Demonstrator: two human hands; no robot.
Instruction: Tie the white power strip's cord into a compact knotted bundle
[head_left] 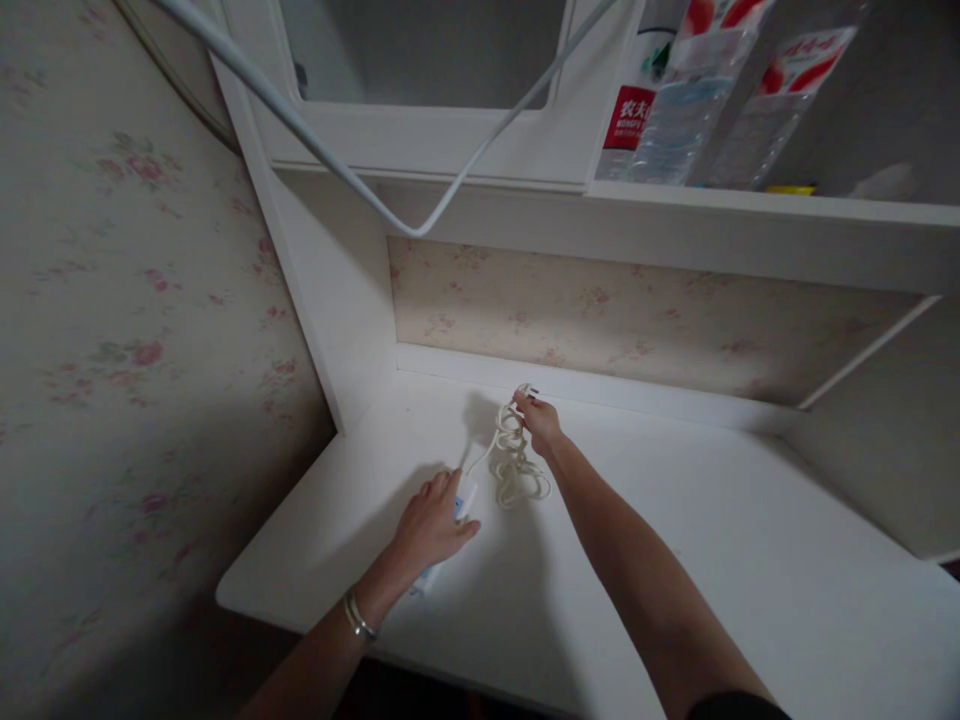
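Observation:
A white power strip (466, 497) with blue parts on its face lies slantwise on the white desk (630, 560). My left hand (431, 520) is laid across its middle, fingers over one side and thumb over the other, gripping it and covering much of it. From its far end runs a white cord (514, 465), gathered in loose loops. Farther back, my right hand (537, 418) is closed on the plug (528, 389) at the cord's other end, with the prongs pointing right. Several loops of cord hang below that hand, or lie on the desk; I cannot tell which.
Above the desk is a white cabinet (435, 140), with an open shelf (780, 205) holding plastic bottles (686, 100) at right. A thick pale cable (416, 232) droops in front of the cabinet. Flowered wallpaper (142, 330) covers the left wall.

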